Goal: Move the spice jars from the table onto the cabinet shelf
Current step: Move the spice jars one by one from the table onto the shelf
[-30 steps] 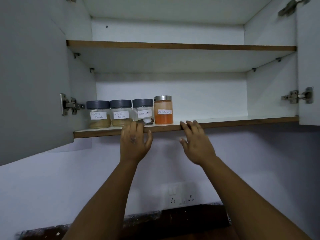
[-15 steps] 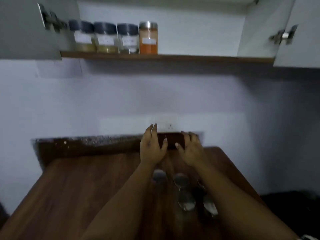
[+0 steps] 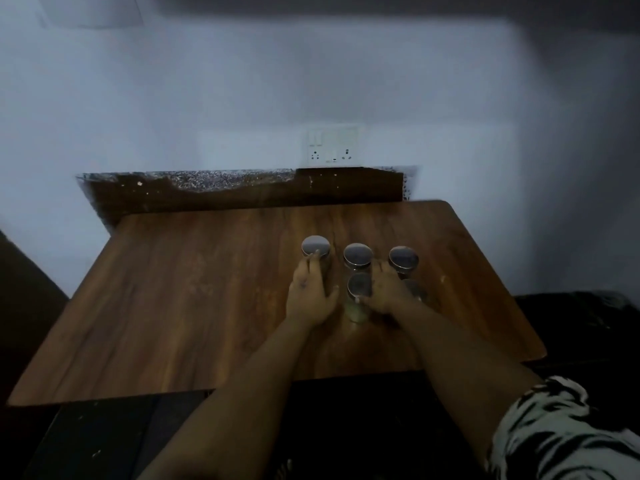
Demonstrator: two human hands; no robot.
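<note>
A second ago both hands were up at the cabinet shelf, where 4 jars already stood in a row; now the view has dropped to the table (image 3: 207, 306) and the shelf is out of sight. 5 jars with metal lids wait there in a tight cluster. The left hand (image 3: 309, 292) has come down beside the far-left jar (image 3: 315, 246), fingertips touching its near side, fingers fairly straight and not yet wrapped round it. The right hand (image 3: 384, 292) sits among the others, between the near middle jar (image 3: 360, 285) and a half-hidden jar (image 3: 415, 289). Whether its fingers are clamped on anything I cannot tell; it is dim and blurred. I take it the next pickup is starting, with more than half the jars left to move.
</note>
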